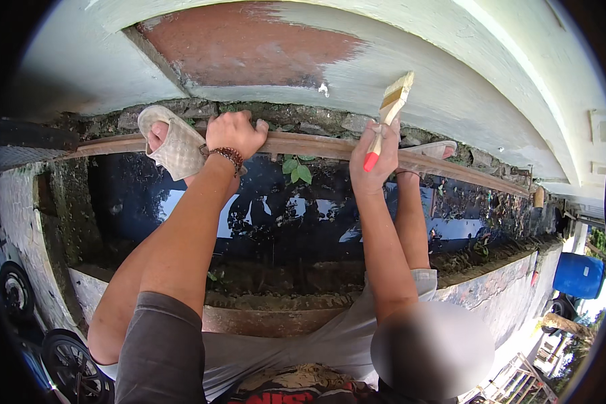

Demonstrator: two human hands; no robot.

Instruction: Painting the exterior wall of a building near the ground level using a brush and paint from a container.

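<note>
My left hand (pixel 237 135), with a beaded bracelet at its wrist, is closed over a long wooden beam (pixel 306 144) next to my slippered left foot. My right hand (pixel 376 151) grips a flat paintbrush (pixel 392 101) with a pale handle tipped in red. Its bristles point up toward the wall and are coated with pale paint. In front of me the low wall carries a reddish-brown panel (pixel 249 44), part of it covered by whitish paint (pixel 357 71) with a ragged edge. The brush's bristles appear apart from the wall, though the depth is hard to judge.
Below the beam lies a ditch of dark water (pixel 269 209) with leaves and a small green plant (pixel 297 168). My feet in light slippers (pixel 172 143) rest along the beam. A blue barrel (pixel 578 275) stands at right, and wheels (pixel 77 367) show at lower left.
</note>
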